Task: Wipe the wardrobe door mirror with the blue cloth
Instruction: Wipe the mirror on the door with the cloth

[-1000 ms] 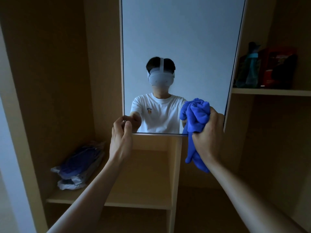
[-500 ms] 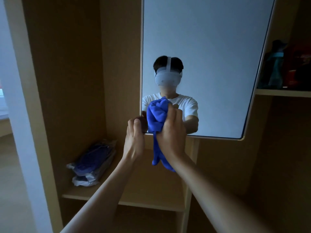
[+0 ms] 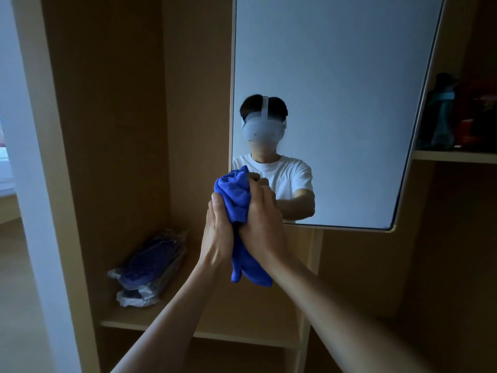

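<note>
The wardrobe door mirror [image 3: 336, 76] fills the upper middle and reflects a person in a white shirt. A bunched blue cloth [image 3: 234, 193] lies against its lower left corner, one end hanging down below the frame. My right hand [image 3: 265, 219] grips the cloth and holds it to the glass. My left hand [image 3: 218, 232] sits right beside it at the same corner, where it holds the door's edge, thumb against the cloth. Its fingers are hidden behind the cloth.
A plastic bag of blue fabric [image 3: 146, 270] lies on the lower left shelf [image 3: 126, 323]. A shelf on the right [image 3: 454, 156] carries a teal bottle [image 3: 441, 114] and red items [image 3: 478, 125]. A vertical divider [image 3: 309, 305] stands below the mirror.
My right hand has slid the cloth leftward along the mirror's bottom edge, from the right side to the lower left corner beside my left hand. The view has shifted left.
</note>
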`<action>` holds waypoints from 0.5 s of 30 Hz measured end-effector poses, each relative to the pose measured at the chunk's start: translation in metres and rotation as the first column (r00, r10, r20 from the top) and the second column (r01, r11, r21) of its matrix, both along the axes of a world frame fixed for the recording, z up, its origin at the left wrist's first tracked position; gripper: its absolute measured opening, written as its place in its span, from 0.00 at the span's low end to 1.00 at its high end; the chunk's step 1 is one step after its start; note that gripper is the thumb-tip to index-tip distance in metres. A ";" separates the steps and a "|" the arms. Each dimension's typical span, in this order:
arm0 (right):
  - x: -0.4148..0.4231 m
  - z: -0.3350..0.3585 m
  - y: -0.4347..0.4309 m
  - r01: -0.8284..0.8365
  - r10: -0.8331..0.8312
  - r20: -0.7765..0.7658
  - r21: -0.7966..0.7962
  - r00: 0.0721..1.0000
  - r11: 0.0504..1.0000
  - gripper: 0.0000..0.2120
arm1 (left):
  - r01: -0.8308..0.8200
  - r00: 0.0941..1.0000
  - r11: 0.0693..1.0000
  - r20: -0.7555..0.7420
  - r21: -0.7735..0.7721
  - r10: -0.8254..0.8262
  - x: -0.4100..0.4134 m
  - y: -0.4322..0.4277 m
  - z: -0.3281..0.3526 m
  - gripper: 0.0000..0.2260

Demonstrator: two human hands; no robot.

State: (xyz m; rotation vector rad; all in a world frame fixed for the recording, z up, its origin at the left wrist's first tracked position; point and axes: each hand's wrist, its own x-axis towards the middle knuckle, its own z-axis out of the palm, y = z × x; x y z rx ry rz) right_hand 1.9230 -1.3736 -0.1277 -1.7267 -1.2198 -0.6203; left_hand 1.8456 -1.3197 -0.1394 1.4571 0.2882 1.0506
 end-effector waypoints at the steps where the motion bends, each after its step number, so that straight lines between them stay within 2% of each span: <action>1: 0.001 -0.001 0.001 0.005 -0.004 0.015 -0.029 1.000 1.000 0.23 | 0.000 1.000 1.000 0.008 0.009 0.000 -0.002 0.002 0.000 0.34; 2: 0.003 -0.002 0.001 0.004 -0.004 0.017 -0.040 1.000 0.999 0.23 | 0.002 1.000 1.000 0.009 0.021 -0.002 -0.003 0.004 0.000 0.32; 6: 0.014 0.007 -0.017 -0.117 0.122 -0.079 0.073 0.989 0.991 0.25 | -0.053 0.997 0.990 -0.056 0.133 0.061 -0.004 0.013 0.002 0.26; 9: 0.029 0.013 -0.033 -0.183 0.187 -0.089 0.055 0.978 0.982 0.21 | -0.103 0.986 0.968 -0.103 0.227 0.129 -0.005 0.015 0.004 0.20; 11: 0.040 0.013 -0.042 -0.156 0.156 -0.084 0.009 0.984 0.988 0.22 | -0.113 0.983 0.959 -0.109 0.260 0.146 -0.006 0.017 0.007 0.16; 13: 0.048 0.014 -0.049 -0.131 0.125 -0.105 -0.047 0.987 0.990 0.28 | -0.101 0.986 0.957 -0.098 0.272 0.132 -0.004 0.021 0.010 0.16; 15: 0.051 0.020 -0.053 -0.199 0.193 -0.127 -0.035 0.973 0.979 0.25 | -0.106 0.986 0.942 -0.087 0.318 0.140 -0.001 0.022 0.015 0.19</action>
